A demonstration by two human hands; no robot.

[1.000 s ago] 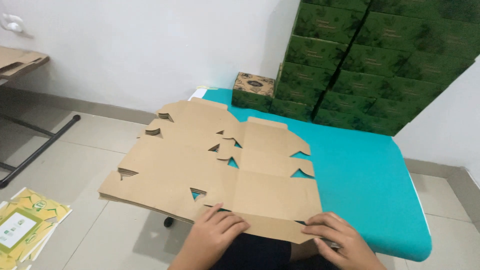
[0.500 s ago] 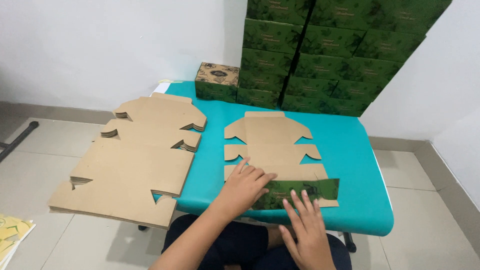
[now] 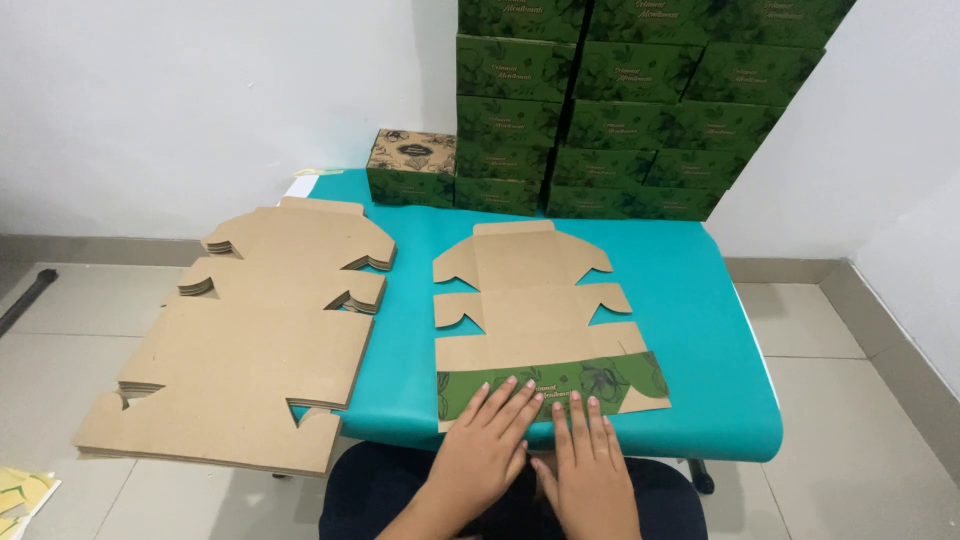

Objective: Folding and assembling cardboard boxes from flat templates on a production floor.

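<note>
Under both hands lies the flat box sheet (image 3: 540, 325), its green flap (image 3: 600, 380) folded up. Left hand (image 3: 485, 450) and right hand (image 3: 588, 470) press flat, fingers spread, gripping nothing. Pushing along the whole fold should make it sharp.

Matt brown cardboard blank (image 3: 530, 300), green printed flap (image 3: 560, 383), smooth teal tabletop (image 3: 700, 300)

Plain brown box blank (image 3: 530, 300) with a leaf-printed green flap (image 3: 600, 380), teal table (image 3: 700, 330), dark-green leaf-patterned boxes (image 3: 640, 90).
</note>
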